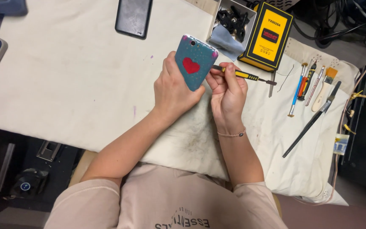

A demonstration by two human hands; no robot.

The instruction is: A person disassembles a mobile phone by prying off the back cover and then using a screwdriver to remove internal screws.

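- Work is seen at an early stage, as far as can be judged: the teal phone with a red heart on its soft case [195, 61] is held up over the table, and the case is on the phone all the way round.
- The phone is gripped in the left hand [173, 91], with the fingers closed around its lower half. Its back is turned to the camera.
- A thin yellow and black screwdriver [243, 75] is pinched in the right hand [227, 91]. The fingers are closed on it, and its tip is put at the right edge of the phone, near the top corner.
- No gap between case and phone can be seen, so the case is judged to be not yet lifted. No loose parts or screws from it are seen on the cloth.
- The two hands are kept close together, just above the white stained cloth [73, 80] on the table.
- Other tools are laid in a row to the right and are not touched: a flat paint brush with a pale handle [323, 90], a long black stick tool [311, 123] and a few thin screwdrivers [303, 87].
- A yellow and black box [267, 36] is set behind the hands, and a dark flat phone [134, 17] is lying face down farther back.
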